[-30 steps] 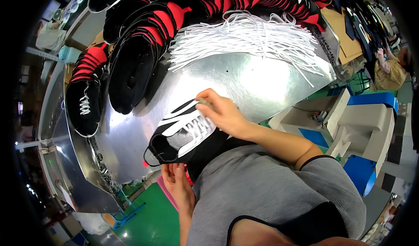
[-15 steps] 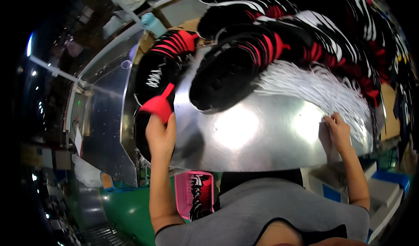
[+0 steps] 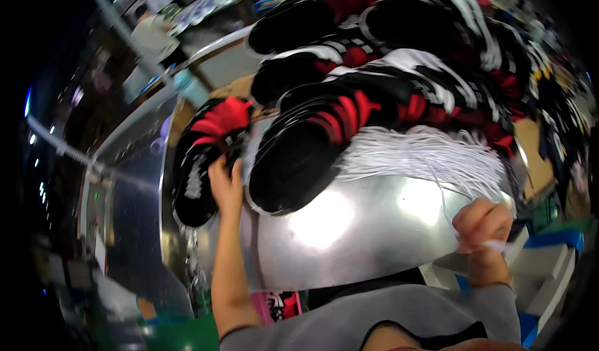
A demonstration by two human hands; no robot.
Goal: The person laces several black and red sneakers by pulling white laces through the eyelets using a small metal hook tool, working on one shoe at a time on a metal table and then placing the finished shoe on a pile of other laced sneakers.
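Note:
At the left, a stack of black shoe uppers (image 3: 194, 192) with red strips at its far end lies on the metal table (image 3: 374, 239). My left hand (image 3: 226, 186) is at the right edge of this stack, fingertips touching it, thumb apart from the fingers. My right hand (image 3: 483, 226) is closed above the table's near right edge, blurred by motion. A white shoelace (image 3: 495, 245) shows at its wrist side, and a thin strand runs toward it from the pile of white shoelaces (image 3: 424, 158). Beside the left stack lies another stack of black uppers (image 3: 293, 164).
More black, white and red uppers (image 3: 430, 27) are heaped along the far side. A pink basket (image 3: 262, 307) with uppers stands below the table's near edge. White and blue boxes (image 3: 543, 270) are at the lower right. A person (image 3: 155, 36) is at the far left.
The red piece that my left hand held is no longer in it; the hand is now against the left stack. My right hand has pulled nearer from the lace pile with a white lace.

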